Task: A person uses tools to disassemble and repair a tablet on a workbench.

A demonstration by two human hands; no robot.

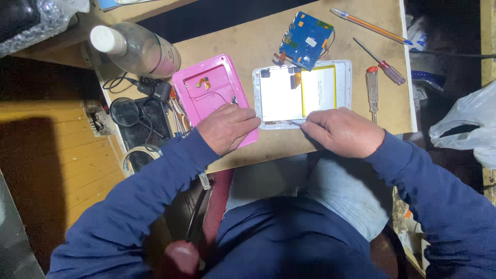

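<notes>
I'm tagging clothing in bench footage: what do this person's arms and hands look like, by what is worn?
Both arms are covered by long dark navy-blue sleeves of plain cloth, with no visible print or stripes. The sleeves end at the wrists in simple cuffs. The left hand and right hand are bare: no gloves. No rings, watch or bands show in this view.

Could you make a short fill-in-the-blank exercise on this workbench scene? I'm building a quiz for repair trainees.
1. The left hand rests on the ____ plastic back cover.
2. The right hand holds a thin metal tool against the ____ edge of the white tablet frame.
3. The blue circuit board lies ____ the frame.

Missing words: pink; near; beyond
</notes>
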